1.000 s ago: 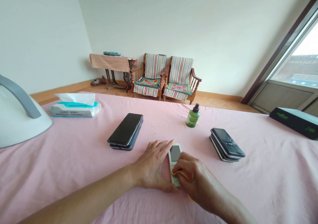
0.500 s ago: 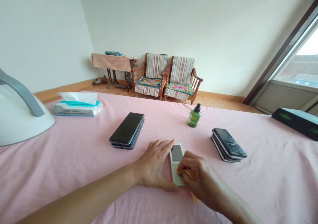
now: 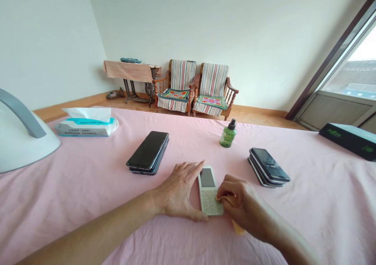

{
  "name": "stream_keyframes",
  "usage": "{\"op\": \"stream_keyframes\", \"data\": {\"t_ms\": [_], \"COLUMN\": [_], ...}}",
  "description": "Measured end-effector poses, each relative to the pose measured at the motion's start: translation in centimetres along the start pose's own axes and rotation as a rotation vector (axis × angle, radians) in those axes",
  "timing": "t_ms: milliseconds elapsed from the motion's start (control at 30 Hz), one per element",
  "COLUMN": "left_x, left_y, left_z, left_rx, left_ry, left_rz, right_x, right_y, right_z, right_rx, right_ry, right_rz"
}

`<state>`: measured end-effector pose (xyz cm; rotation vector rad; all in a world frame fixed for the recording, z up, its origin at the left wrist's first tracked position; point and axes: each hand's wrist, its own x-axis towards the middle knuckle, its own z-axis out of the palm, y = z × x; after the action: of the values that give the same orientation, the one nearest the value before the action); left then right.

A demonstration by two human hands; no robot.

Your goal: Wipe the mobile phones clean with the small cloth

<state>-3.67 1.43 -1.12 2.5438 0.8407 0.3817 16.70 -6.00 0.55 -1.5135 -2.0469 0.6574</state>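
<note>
A white keypad mobile phone [image 3: 210, 192] lies face up on the pink tablecloth, its dark screen at the far end. My left hand [image 3: 181, 192] grips it from the left, with fingertips at the top corner and the thumb at the bottom edge. In my closed right hand [image 3: 239, 200] is a bunched yellow cloth [image 3: 238, 228], pressed at the right edge of the keypad. The cloth is mostly hidden by my fingers.
Stacked smartphones [image 3: 149, 150] lie left of my hands, stacked keypad phones [image 3: 268, 166] to the right. A green spray bottle [image 3: 228, 133] stands beyond. Around them are a tissue pack [image 3: 86, 127], a white appliance with a grey handle [image 3: 26, 139] and a black box [image 3: 346, 139].
My right hand with the cloth has slid right, from the middle of the keypad to its right edge, uncovering more keys. My left hand keeps its hold. The view has shifted slightly.
</note>
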Motion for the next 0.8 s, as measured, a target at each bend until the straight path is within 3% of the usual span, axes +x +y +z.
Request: {"op": "stream_keyframes", "data": {"t_ms": [367, 800], "left_x": [-0.2, -0.1], "left_y": [-1.2, -0.5], "left_z": [-0.5, -0.6], "left_rx": [0.022, 0.015], "left_ry": [-0.016, -0.021], "left_rz": [-0.016, -0.049], "right_x": [-0.1, 0.2], "right_y": [0.1, -0.3], "right_z": [-0.4, 2.2], "right_rx": [0.078, 0.004], "right_ry": [0.022, 0.033], "right_rz": [-0.061, -0.064]}}
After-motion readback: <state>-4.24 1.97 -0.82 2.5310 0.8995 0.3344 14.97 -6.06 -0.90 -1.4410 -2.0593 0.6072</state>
